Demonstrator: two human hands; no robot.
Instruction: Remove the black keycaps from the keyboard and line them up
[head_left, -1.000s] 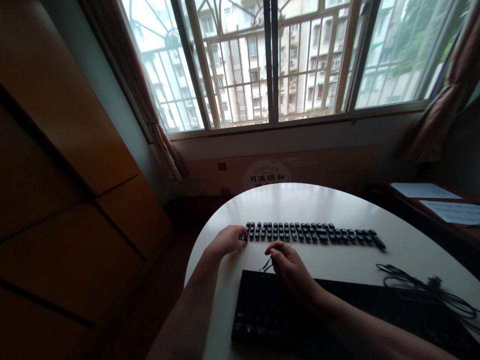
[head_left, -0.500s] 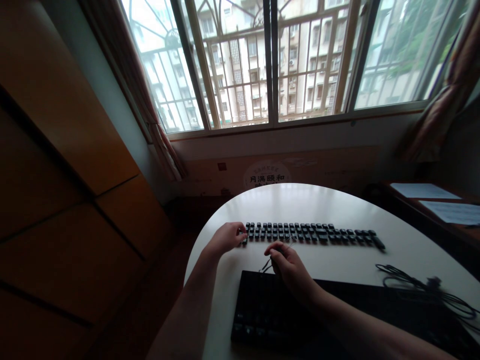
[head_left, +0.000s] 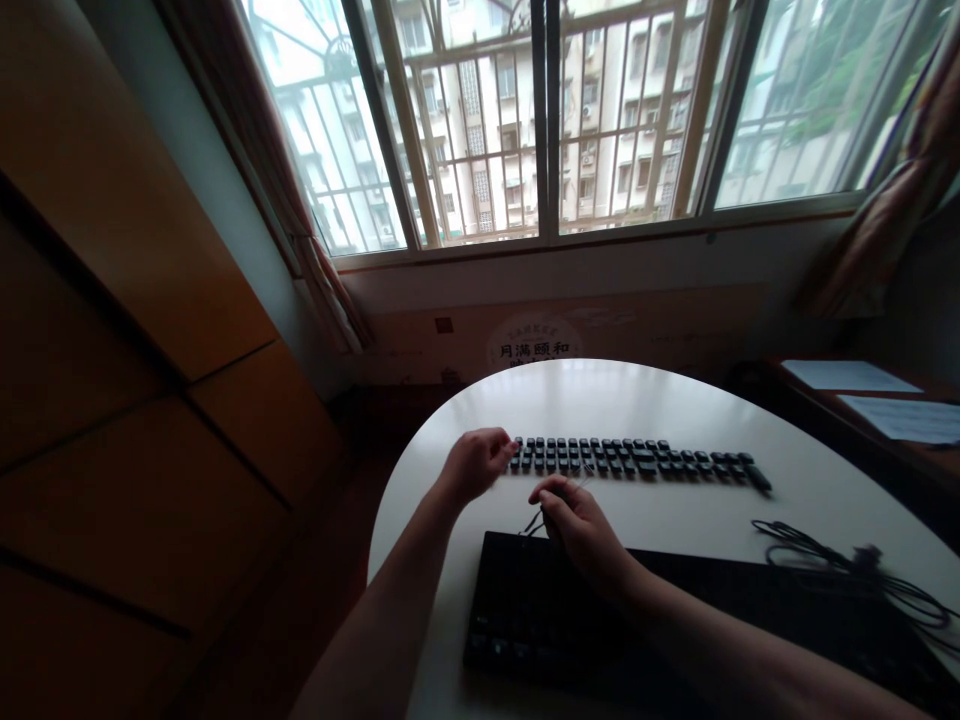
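Observation:
Rows of loose black keycaps [head_left: 637,460] lie in a long strip on the white round table [head_left: 615,400]. My left hand [head_left: 480,463] is at the strip's left end, fingers curled and pinched there; what they hold is too small to make out. My right hand [head_left: 574,520] is closed on a thin wire keycap puller [head_left: 534,522], just above the far edge of the black keyboard [head_left: 675,620]. The keyboard lies at the near side of the table, partly under my right forearm.
A tangled black cable [head_left: 855,570] lies on the table at the right. Wooden cabinets [head_left: 150,350] fill the left side. A barred window [head_left: 547,110] with curtains is ahead. A side desk with papers [head_left: 877,395] stands at the right.
My left hand has risen slightly off the left end of the keycap strip, fingers pinched, and shifted right. The right hand stays put. The camera tilted a little.

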